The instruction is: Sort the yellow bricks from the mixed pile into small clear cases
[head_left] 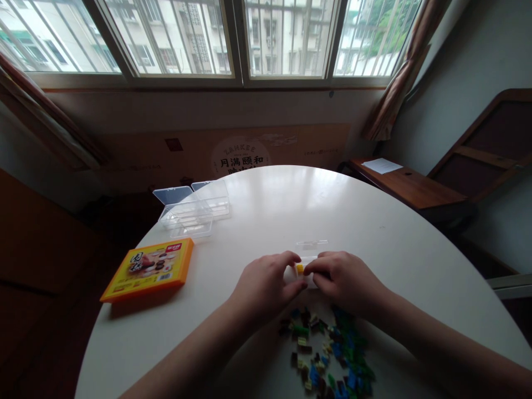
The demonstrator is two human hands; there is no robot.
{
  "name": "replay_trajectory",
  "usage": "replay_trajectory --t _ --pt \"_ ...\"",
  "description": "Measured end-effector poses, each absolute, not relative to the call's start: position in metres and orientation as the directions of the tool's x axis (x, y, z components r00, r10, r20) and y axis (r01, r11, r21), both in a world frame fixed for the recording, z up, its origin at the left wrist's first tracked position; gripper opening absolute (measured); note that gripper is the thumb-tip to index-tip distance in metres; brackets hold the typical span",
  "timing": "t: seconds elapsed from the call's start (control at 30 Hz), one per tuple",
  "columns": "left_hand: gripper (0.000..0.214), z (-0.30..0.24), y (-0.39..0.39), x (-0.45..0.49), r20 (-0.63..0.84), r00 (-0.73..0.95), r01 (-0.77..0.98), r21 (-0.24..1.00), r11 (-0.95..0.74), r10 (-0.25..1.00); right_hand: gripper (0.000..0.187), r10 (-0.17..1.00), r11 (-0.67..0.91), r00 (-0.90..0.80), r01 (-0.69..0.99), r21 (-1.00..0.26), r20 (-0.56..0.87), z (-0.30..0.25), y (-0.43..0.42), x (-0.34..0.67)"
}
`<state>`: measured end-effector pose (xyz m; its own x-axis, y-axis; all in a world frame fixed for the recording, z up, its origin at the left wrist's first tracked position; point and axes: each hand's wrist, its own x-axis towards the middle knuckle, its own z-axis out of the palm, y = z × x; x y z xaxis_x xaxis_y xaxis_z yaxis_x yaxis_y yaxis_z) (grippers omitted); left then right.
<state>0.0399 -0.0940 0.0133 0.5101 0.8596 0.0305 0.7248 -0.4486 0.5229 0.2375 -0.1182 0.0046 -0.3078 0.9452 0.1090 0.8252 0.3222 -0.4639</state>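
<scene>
Just below the centre of the frame, the left hand (266, 285) and the right hand (344, 280) meet over a small clear plastic box (310, 260), its lid standing open behind the fingers. Both hands pinch at a small yellow brick (300, 269) held between their fingertips at the box's mouth; thumb and forefinger of each are closed on it, the other fingers curled loosely. The meeting of both hands on so small a piece probably serves to steady it, though which hand bears it cannot be told.

Both forearms come in from the lower edge of the frame, angled inward, wrists low over the round white table (374, 221).

A scatter of small building bricks (328, 354), blue, green and dark, lies just below the hands, within easy reach. At centre left sit empty clear plastic boxes (193, 208), and an orange flat box (149, 267) lies nearer the table's left edge.
</scene>
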Motion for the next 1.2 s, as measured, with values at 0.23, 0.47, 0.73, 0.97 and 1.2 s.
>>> replay_trajectory --t 0.23,0.47,0.73,0.97,1.2 --pt "0.029 0.017 -0.094 0.041 0.013 0.525 0.736 0.494 -0.462 0.851 0.028 0.934 0.356 -0.310 0.781 -0.513 0.177 0.006 -0.119 0.244" --pt "0.020 0.037 -0.098 0.034 0.056 0.588 0.718 0.424 -0.553 0.807 0.033 0.815 0.523 -0.567 0.624 -0.581 0.124 0.042 -0.134 0.263" --pt "0.006 0.053 -0.119 0.037 -0.076 0.867 0.471 0.449 -0.759 0.493 0.026 0.611 0.648 -0.772 0.614 -0.451 -0.173 0.068 -0.159 0.268" --pt "0.017 0.055 -0.114 0.036 -0.130 0.903 0.413 0.524 -0.745 0.409 0.022 0.603 0.663 -0.774 0.621 -0.418 -0.194 0.063 -0.159 0.268" --pt "0.019 0.057 -0.104 0.024 -0.169 0.841 0.534 0.415 -0.736 0.515 0.023 0.601 0.649 -0.775 0.616 -0.446 -0.195 0.066 -0.159 0.269"
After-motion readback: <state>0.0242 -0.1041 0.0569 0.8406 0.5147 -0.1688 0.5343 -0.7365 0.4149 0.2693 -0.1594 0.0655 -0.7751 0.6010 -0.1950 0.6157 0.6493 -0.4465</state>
